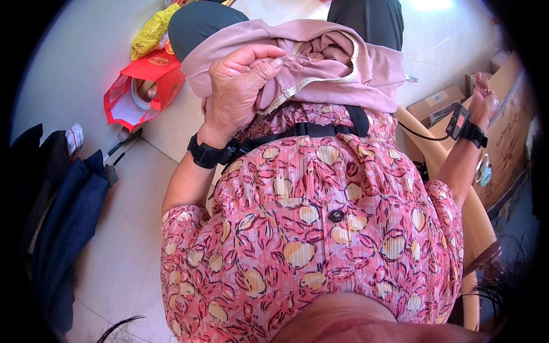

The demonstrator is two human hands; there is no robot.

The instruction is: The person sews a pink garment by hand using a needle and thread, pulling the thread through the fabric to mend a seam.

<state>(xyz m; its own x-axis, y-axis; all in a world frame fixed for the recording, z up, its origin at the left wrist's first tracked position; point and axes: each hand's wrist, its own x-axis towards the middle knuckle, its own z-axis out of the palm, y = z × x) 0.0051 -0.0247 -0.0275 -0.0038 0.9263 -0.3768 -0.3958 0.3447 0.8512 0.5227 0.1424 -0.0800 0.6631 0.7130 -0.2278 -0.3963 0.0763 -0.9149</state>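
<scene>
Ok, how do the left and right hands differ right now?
Place: the left hand is over the lap at the pink cloth; the right hand is out to the side, away from it.
Fingers: the left's thumb and forefinger are close together; the right's grip is unclear.
Size: the left looks larger in view than the right.
Shared: both wrists wear black straps.

Cloth [377, 77] lay across legs [366, 26], just past belt [316, 130]. Left hand [243, 80] was on left part of cloth. Right hand [485, 103] was well past cloth's right edge, near cardboard boxes [437, 102]. Bands [210, 153] sat on both wrists. Floor [154, 197]: paper bag [166, 66] lay left of legs, something in it. Plastic bag [150, 33] was behind paper bag. Bundle [71, 223] was near floor's left edge, closer in. Chair arm [477, 220] was at person's right side.
</scene>
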